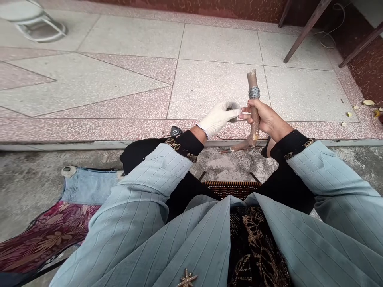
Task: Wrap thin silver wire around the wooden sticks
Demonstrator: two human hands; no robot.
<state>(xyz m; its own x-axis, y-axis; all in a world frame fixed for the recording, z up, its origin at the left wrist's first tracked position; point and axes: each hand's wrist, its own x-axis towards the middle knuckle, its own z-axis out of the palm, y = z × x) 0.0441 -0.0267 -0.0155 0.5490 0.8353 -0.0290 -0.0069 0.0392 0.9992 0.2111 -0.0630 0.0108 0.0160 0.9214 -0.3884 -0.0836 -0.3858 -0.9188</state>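
My right hand [267,117], bare, is wrapped round a brown wooden branch [255,129] that stands nearly upright. Grey wire [254,93] is wound in tight turns near the branch's upper end, just above my right hand. At its lower end the branch bends off to the left into a thinner arm with a narrow tip. A white knit glove with a grey palm covers my left hand [219,115]. Its fingers are curled together close to my right fingertips, left of the branch. Whatever the gloved fingers pinch is too small to name.
A raised tiled step [119,133] runs across in front of me. A small black object [176,131] lies on its edge. A white stool [42,24] stands far left, and wooden legs [306,32] at the back right. Denim and patterned cloth [86,185] lies at lower left.
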